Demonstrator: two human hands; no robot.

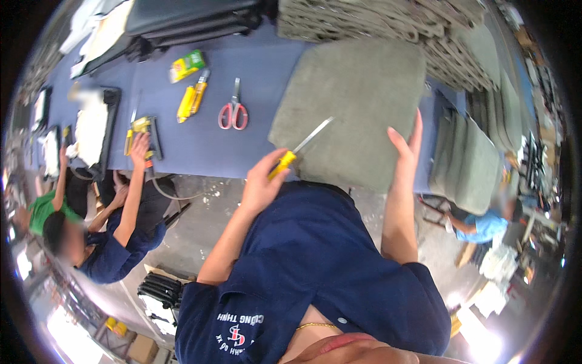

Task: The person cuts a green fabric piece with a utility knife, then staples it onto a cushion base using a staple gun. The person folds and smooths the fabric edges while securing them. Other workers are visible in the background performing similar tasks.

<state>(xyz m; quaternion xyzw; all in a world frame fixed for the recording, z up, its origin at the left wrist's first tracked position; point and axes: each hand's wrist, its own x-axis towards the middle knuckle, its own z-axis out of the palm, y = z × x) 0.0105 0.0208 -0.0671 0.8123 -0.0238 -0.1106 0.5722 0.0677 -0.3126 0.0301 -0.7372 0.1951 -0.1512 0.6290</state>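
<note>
A grey-green, suede-like padded panel (357, 91) lies in front of me, its near edge by my waist. My left hand (264, 182) is closed around the yellow handle of a screwdriver (310, 137), whose metal shaft points up and right over the panel's surface. My right hand (407, 148) is at the panel's right edge, fingers stretched out and thumb apart; whether it presses on the edge I cannot tell. Left of the panel, scissors (233, 114) with red-rimmed handles rest on the blue tabletop (163, 145). Beside them are yellow utility knives (192, 100).
Behind the panel rises a stack of similar grey-green pieces (370, 21); more panels (467, 158) stand at right. A green-yellow packet (187, 65) and black padded pieces (188, 27) are at upper left. A co-worker's hand (140, 148) works with a tool at left; another person (485, 224) is at right.
</note>
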